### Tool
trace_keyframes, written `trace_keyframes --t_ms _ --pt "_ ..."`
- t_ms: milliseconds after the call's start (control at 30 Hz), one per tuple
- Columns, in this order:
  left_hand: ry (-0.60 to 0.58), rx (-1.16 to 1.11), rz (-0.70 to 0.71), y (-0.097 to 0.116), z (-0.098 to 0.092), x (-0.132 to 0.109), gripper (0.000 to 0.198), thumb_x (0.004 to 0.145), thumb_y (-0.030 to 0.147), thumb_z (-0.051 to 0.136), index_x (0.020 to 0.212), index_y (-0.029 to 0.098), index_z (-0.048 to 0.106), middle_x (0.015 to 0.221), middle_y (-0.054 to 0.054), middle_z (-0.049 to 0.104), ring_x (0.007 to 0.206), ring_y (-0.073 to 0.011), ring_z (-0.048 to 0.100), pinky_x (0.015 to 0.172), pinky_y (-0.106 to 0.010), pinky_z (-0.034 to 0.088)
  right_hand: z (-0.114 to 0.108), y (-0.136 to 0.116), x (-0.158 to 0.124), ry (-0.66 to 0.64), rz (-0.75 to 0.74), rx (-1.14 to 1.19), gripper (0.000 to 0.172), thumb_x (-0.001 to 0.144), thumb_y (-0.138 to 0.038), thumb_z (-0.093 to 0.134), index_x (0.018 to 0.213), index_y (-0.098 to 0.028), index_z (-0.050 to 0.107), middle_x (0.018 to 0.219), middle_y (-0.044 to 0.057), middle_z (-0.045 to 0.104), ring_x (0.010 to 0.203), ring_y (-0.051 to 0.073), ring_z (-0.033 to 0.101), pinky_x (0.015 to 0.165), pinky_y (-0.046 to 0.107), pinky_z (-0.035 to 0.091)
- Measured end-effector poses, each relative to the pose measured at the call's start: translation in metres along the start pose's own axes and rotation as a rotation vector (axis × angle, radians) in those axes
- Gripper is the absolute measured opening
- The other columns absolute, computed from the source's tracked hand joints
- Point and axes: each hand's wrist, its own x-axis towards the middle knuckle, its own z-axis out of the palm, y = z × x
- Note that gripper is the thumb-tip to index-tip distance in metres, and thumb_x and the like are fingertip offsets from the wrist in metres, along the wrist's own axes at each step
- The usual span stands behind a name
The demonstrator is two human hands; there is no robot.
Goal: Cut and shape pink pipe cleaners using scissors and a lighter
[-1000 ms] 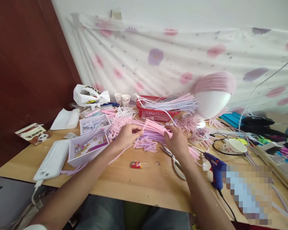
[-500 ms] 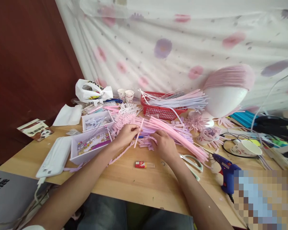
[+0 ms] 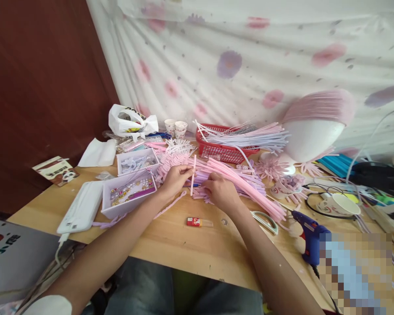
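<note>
- Grey panel at lower left: beside a red oval, dark characters, one of which appears to be "小"; the others are too slanted to read.
- Panda packet: a line of dark print, too small to make out.
- White plastic bag: black lettering, broken up by folds.
- Red lighter: a pale printed mark, illegible.
- Paper cup at right: red print, unreadable.

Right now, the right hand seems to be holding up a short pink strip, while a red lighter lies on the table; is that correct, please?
Not quite: the head view shows that the left hand, not the right hand, holds up the short pink strip. The red lighter does lie on the table.
</note>
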Motion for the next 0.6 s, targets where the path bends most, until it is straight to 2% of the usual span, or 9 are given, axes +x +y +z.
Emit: trace_keyframes --t_ms 133,267,367,467,533,600 --pt "-0.019 -0.013 0.006 -0.004 0.002 0.000 0.033 0.071 0.046 0.077 0.079 0.014 0.073 0.074 -0.002 0.065 0.070 -0.0147 0.059 0.064 -0.027 0.052 0.003 -0.005 0.006 -0.032 -0.067 -0.090 0.022 0.093 -0.020 0.056 0.098 -0.024 0.077 0.099 0.011 0.064 0.098 0.024 0.059 0.065 0.026 0.041" --pt "-0.024 -0.017 0.009 -0.004 0.002 -0.001 0.033 0.072 0.045 0.076 0.083 0.014 0.073 0.077 -0.003 0.067 0.072 -0.0161 0.061 0.065 -0.029 0.055 0.012 -0.004 0.004 0.049 -0.081 0.017 0.024 0.094 -0.021 0.055 0.090 -0.022 0.078 0.103 0.012 0.065 0.098 0.023 0.059 0.067 0.026 0.043" --pt "-0.035 0.012 0.012 -0.005 0.003 -0.002 0.031 0.073 0.044 0.075 0.083 0.014 0.074 0.077 -0.003 0.067 0.073 -0.0163 0.062 0.065 -0.028 0.054 0.015 -0.001 0.002 0.235 -0.022 0.367 0.020 0.089 -0.018 0.058 0.088 -0.021 0.078 0.098 0.009 0.068 0.086 0.019 0.061 0.073 0.028 0.046" --pt "-0.113 0.031 0.003 -0.008 0.004 -0.003 0.031 0.073 0.044 0.075 0.080 0.015 0.074 0.076 -0.003 0.068 0.069 -0.0157 0.062 0.062 -0.026 0.051 0.011 0.000 0.001 0.438 0.163 0.883 0.014 0.083 -0.029 0.067 0.084 -0.019 0.077 0.088 0.007 0.070 0.075 0.018 0.061 0.071 0.030 0.048" --pt "-0.197 0.038 -0.009 -0.012 0.007 -0.006 0.031 0.073 0.045 0.076 0.076 0.014 0.073 0.071 -0.003 0.066 0.063 -0.0144 0.059 0.058 -0.026 0.049 0.008 -0.001 0.001 0.448 0.327 1.235 0.020 0.076 -0.038 0.075 0.081 -0.018 0.077 0.078 0.004 0.070 0.067 0.015 0.059 0.065 0.028 0.049" --pt "-0.261 0.051 -0.010 -0.015 0.010 -0.008 0.032 0.073 0.046 0.076 0.072 0.014 0.072 0.065 -0.002 0.063 0.056 -0.0124 0.054 0.055 -0.025 0.047 0.004 -0.002 0.001 0.406 0.444 1.511 0.026 0.068 -0.041 0.083 0.078 -0.018 0.077 0.070 0.002 0.068 0.061 0.012 0.057 0.062 0.026 0.050"
